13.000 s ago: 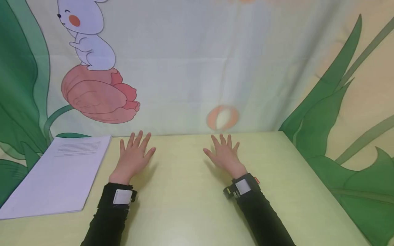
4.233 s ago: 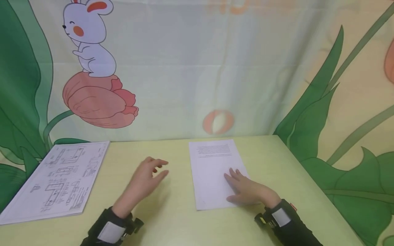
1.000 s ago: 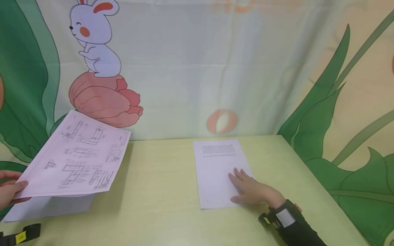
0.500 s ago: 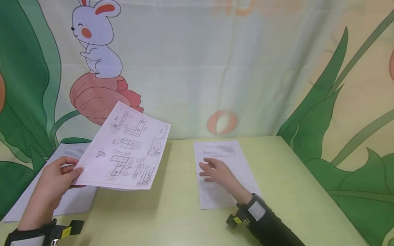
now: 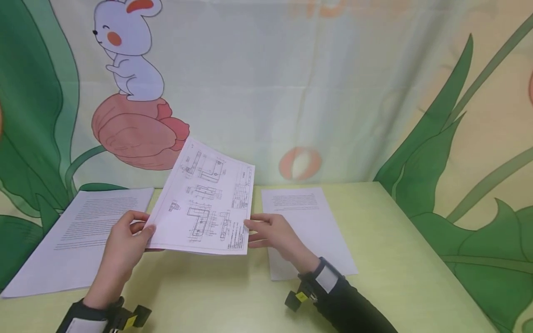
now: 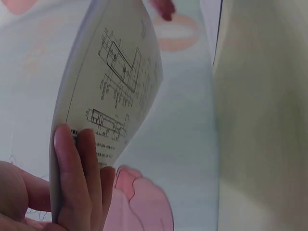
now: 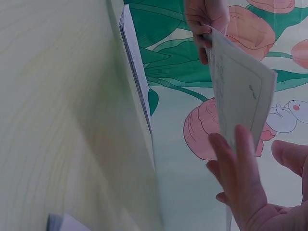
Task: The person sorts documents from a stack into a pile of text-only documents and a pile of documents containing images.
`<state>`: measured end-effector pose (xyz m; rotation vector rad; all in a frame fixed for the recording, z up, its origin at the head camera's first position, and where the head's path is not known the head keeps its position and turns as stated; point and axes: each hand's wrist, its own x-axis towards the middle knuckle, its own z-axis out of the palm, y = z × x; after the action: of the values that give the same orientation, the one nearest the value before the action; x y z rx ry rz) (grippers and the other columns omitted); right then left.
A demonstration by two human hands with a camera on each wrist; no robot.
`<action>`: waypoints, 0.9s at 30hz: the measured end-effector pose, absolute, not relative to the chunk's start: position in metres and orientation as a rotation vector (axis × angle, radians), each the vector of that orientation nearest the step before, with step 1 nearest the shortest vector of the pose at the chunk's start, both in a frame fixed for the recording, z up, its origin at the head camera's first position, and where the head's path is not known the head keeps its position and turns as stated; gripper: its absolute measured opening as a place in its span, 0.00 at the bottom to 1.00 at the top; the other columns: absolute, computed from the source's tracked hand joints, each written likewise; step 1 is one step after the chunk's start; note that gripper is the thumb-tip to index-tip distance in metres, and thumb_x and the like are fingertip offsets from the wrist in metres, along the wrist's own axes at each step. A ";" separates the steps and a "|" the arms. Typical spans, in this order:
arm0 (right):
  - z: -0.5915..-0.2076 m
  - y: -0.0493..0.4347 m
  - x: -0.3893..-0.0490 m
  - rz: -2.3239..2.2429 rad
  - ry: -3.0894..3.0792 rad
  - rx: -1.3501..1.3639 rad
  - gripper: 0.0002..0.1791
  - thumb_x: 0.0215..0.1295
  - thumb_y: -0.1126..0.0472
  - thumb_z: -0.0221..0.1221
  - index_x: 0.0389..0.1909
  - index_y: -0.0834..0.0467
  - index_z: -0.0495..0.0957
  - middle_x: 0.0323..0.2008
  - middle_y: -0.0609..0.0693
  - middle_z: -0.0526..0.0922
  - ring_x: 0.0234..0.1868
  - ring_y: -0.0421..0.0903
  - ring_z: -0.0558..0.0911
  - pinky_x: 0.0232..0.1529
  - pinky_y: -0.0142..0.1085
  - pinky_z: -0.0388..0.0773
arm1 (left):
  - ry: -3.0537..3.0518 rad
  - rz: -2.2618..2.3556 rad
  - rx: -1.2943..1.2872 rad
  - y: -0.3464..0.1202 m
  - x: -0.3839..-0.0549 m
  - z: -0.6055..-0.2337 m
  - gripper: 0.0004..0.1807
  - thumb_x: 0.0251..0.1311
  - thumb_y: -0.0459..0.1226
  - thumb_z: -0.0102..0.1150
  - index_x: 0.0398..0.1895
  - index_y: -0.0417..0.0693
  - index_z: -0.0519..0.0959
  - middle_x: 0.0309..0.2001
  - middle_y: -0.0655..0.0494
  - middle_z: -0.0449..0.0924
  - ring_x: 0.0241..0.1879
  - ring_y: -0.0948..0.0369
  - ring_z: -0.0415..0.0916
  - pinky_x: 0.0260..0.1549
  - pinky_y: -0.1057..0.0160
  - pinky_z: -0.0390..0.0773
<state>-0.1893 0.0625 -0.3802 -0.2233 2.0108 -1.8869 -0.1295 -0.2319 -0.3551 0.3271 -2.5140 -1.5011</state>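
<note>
My left hand [image 5: 127, 238] pinches the near left corner of a thin stack of paper [image 5: 204, 203], thumb on top and fingers underneath. Technical drawings cover its upper face, and the left wrist view shows printed drawings on its underside [image 6: 115, 72] too. The stack is raised and tilted above the table. At its right edge is my right hand [image 5: 281, 236], its fingers [image 7: 245, 168] at the underside and its thumb apart from the paper in the right wrist view. Below that hand lies a white printed sheet [image 5: 300, 203], partly covered by it.
A thicker pile of printed paper [image 5: 79, 240] lies at the table's left, behind my left forearm. The pale yellow table [image 5: 395, 259] meets a hanging cloth backdrop [image 5: 233, 92] with a rabbit and flowers printed on it.
My left hand has carried the drawing stack rightward from above the left pile, uncovering printed text there. My right hand has lifted off the right sheet and moved left to the stack's edge.
</note>
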 end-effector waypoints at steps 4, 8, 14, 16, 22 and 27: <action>-0.376 0.066 -0.190 -1.947 2.044 -0.207 0.30 0.58 0.60 0.65 0.60 0.66 0.70 0.42 0.61 0.85 0.35 0.49 0.87 0.39 0.41 0.83 | -2.513 -1.496 0.358 -0.221 -0.130 -0.358 0.19 0.66 0.31 0.48 0.58 0.35 0.62 0.50 0.33 0.73 0.33 0.54 0.78 0.27 0.66 0.82; -0.376 0.069 -0.192 -1.951 2.123 -0.160 0.32 0.54 0.65 0.66 0.61 0.66 0.69 0.43 0.62 0.84 0.33 0.47 0.87 0.37 0.39 0.83 | -2.523 -1.529 0.344 -0.213 -0.130 -0.360 0.19 0.66 0.31 0.48 0.58 0.35 0.62 0.50 0.34 0.73 0.34 0.53 0.78 0.27 0.66 0.81; -0.380 0.075 -0.195 -1.871 2.222 -0.128 0.32 0.52 0.68 0.68 0.61 0.64 0.71 0.40 0.61 0.85 0.31 0.48 0.86 0.34 0.39 0.83 | -2.607 -1.462 0.266 -0.216 -0.130 -0.361 0.22 0.61 0.31 0.55 0.57 0.36 0.66 0.48 0.35 0.77 0.37 0.54 0.80 0.27 0.67 0.77; -0.383 0.077 -0.196 -1.838 2.251 -0.133 0.32 0.52 0.68 0.68 0.60 0.63 0.71 0.40 0.60 0.85 0.32 0.48 0.86 0.34 0.39 0.83 | -2.646 -1.413 0.214 -0.220 -0.131 -0.364 0.24 0.58 0.30 0.58 0.59 0.38 0.67 0.48 0.35 0.79 0.39 0.53 0.81 0.28 0.68 0.77; -0.388 0.080 -0.198 -1.775 2.295 -0.127 0.28 0.52 0.69 0.67 0.57 0.66 0.74 0.38 0.61 0.86 0.32 0.48 0.87 0.33 0.38 0.83 | -2.757 -1.196 0.051 -0.225 -0.135 -0.374 0.24 0.50 0.30 0.66 0.54 0.40 0.77 0.45 0.38 0.82 0.37 0.51 0.82 0.30 0.65 0.76; -0.391 0.081 -0.199 -1.701 2.362 -0.117 0.25 0.52 0.69 0.67 0.53 0.68 0.76 0.36 0.60 0.86 0.31 0.48 0.86 0.31 0.36 0.83 | -2.786 -1.165 0.021 -0.220 -0.137 -0.379 0.22 0.47 0.29 0.68 0.49 0.36 0.80 0.42 0.38 0.82 0.35 0.51 0.82 0.28 0.64 0.76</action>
<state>-0.1987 0.0806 -0.3913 -0.1169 2.3623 -1.7013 -0.1369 -0.2198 -0.3786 0.0206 -2.7856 -1.1650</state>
